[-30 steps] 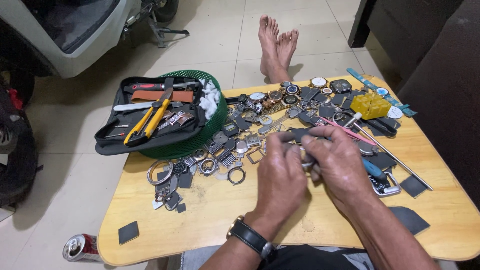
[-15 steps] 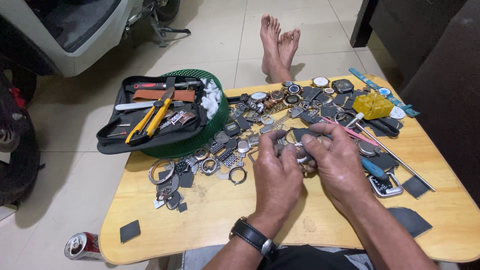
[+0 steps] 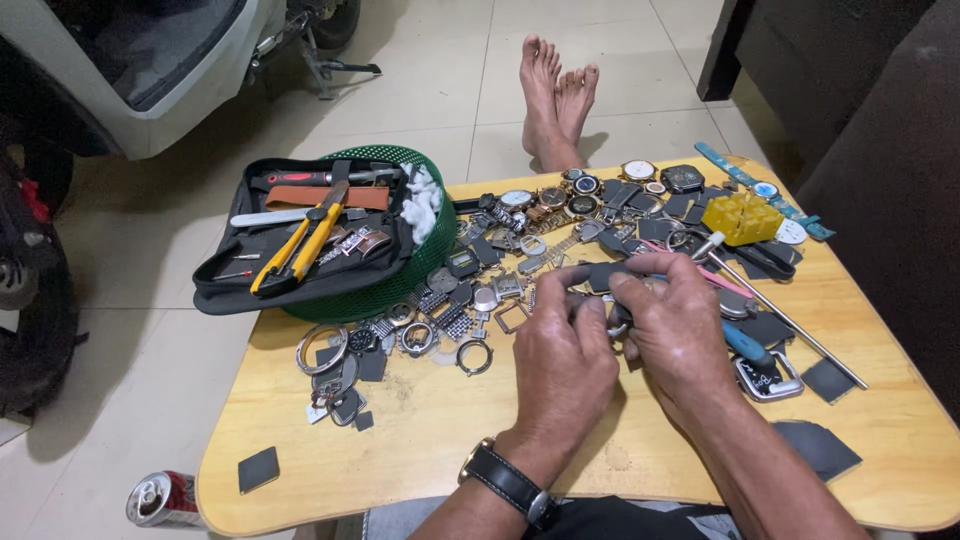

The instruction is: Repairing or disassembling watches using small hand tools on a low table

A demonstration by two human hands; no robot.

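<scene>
Mostly it is small hard stuff — round metal watch cases [image 3: 520, 200], steel rings, dark flat straps — scattered over a pale wooden table [image 3: 420, 440]. Both forearms reach in from below, knuckles up. Above the table's middle, the left hand [image 3: 562, 350] and right hand [image 3: 672, 320] meet, fingers curled narrow, pinching a small dark watch part [image 3: 603, 278] between them — largely hidden. A green mesh basket [image 3: 400, 290] bears a black tool pouch [image 3: 300, 285].

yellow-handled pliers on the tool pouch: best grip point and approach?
Take the yellow-handled pliers by the two yellow handles, near mid-length, coming from above. They lie flat on the black tool pouch, handles angled toward the near left and uncovered; the jaw end sits among other tools.
</scene>
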